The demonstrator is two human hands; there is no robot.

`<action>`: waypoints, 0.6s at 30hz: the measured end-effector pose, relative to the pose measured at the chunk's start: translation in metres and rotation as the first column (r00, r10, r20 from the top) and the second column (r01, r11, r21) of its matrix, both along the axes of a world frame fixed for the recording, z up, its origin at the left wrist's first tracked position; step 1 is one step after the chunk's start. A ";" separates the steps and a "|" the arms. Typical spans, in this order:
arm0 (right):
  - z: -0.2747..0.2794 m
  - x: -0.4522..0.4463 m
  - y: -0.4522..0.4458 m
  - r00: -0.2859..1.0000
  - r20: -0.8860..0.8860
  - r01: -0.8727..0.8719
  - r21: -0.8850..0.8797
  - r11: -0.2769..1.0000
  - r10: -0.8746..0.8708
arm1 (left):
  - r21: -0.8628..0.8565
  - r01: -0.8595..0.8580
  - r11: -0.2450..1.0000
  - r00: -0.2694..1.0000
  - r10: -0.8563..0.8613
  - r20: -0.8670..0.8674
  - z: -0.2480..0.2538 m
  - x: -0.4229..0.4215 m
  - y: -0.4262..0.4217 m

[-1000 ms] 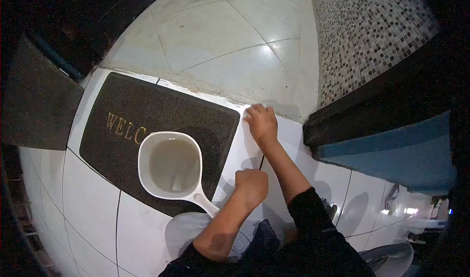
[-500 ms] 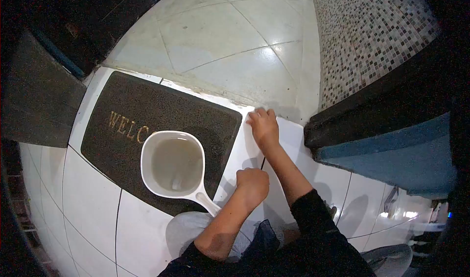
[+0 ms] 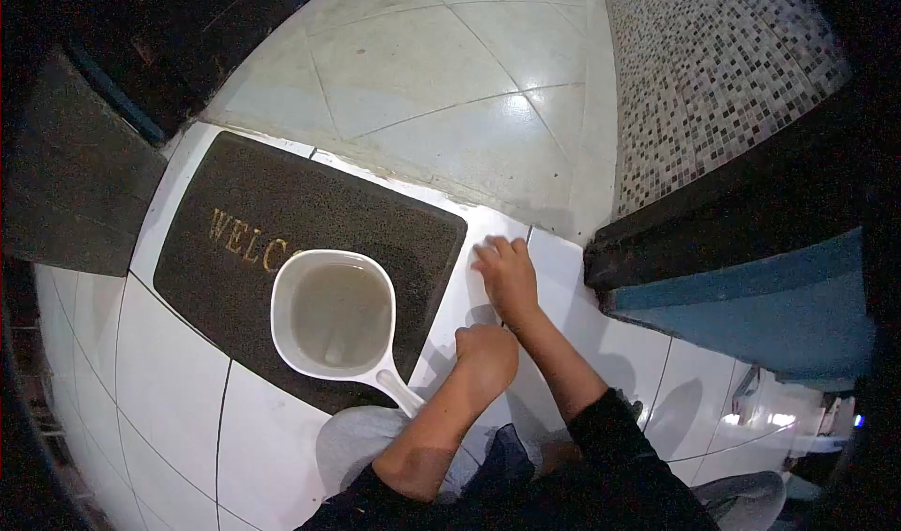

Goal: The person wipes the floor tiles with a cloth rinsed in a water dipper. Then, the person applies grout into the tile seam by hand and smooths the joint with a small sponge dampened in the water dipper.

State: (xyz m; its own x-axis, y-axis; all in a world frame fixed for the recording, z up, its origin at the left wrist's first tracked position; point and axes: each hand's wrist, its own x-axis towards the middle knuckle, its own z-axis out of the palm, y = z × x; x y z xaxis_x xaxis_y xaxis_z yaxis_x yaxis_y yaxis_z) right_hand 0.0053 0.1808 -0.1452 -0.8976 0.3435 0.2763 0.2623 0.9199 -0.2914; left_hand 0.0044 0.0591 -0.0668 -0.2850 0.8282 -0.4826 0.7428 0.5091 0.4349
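Note:
My left hand (image 3: 486,357) is closed in a fist above the white tiles, right of the dipper's handle; whatever it may hold is hidden beneath it. Farther forward, my right hand (image 3: 507,268) has its fingers apart and slightly bent at the white tile strip (image 3: 481,226), beside the mat's right edge, with nothing visible in it. A white dipper (image 3: 380,362) with cloudy liquid inside appears over the lower part of the dark "WELCO…" mat (image 3: 253,184). Its handle runs down behind my left forearm.
Beyond the raised white edge lies a greyish tiled floor (image 3: 413,62). A mosaic wall (image 3: 694,71) and a blue door or panel (image 3: 751,296) stand on the right. Dark panels (image 3: 75,174) are at the left. My grey-clad knee (image 3: 352,437) is below the dipper.
My right hand has drawn back from the raised edge, nearer to my left hand. My left hand stays closed in about the same place. The view has shifted slightly.

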 end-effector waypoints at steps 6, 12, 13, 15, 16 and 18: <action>0.005 -0.028 0.017 0.998 -0.025 0.054 0.013 0.998 -0.054 | -0.023 0.010 1.000 1.000 -0.010 0.007 -0.001 0.002 -0.001; 0.007 -0.001 -0.006 1.000 0.006 0.028 0.050 0.998 -0.029 | -0.044 -0.019 0.999 0.999 0.021 0.027 0.000 -0.001 0.002; 0.007 0.006 -0.010 0.999 -0.042 0.012 0.008 1.000 -0.012 | -0.043 -0.014 0.999 0.999 0.015 0.029 0.000 -0.001 0.003; 0.003 0.000 -0.002 1.000 -0.019 0.019 0.037 0.999 -0.018 | -0.053 -0.001 0.999 0.999 0.003 0.035 -0.002 -0.001 0.001; 0.002 -0.004 0.003 0.999 0.001 0.032 0.069 0.997 -0.032 | -0.023 -0.001 1.000 1.000 0.002 0.024 -0.003 0.001 -0.002; 0.004 -0.028 0.020 0.992 -0.050 0.120 0.066 0.991 -0.117 | 0.015 0.003 1.000 1.000 -0.003 0.004 -0.002 0.000 -0.003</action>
